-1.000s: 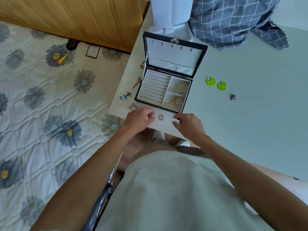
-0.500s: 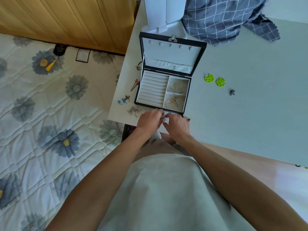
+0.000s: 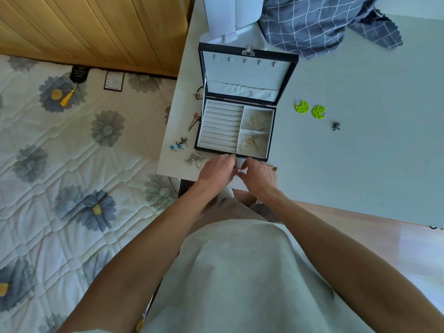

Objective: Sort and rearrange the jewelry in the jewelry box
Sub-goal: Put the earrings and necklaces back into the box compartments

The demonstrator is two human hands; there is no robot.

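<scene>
While pinching one small ring between them, left hand and right hand, fingers closed on it, low over counter, touching box front edge.

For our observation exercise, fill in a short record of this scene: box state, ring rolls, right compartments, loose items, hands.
box state: black jewelry box, lid open
ring rolls: pale padded ring rolls, none filled
right compartments: thin gold pieces
loose items: two lime-green disc earrings right of box; small blue earrings left
hands: left hand and right hand together pinching a small ring before the box
</scene>
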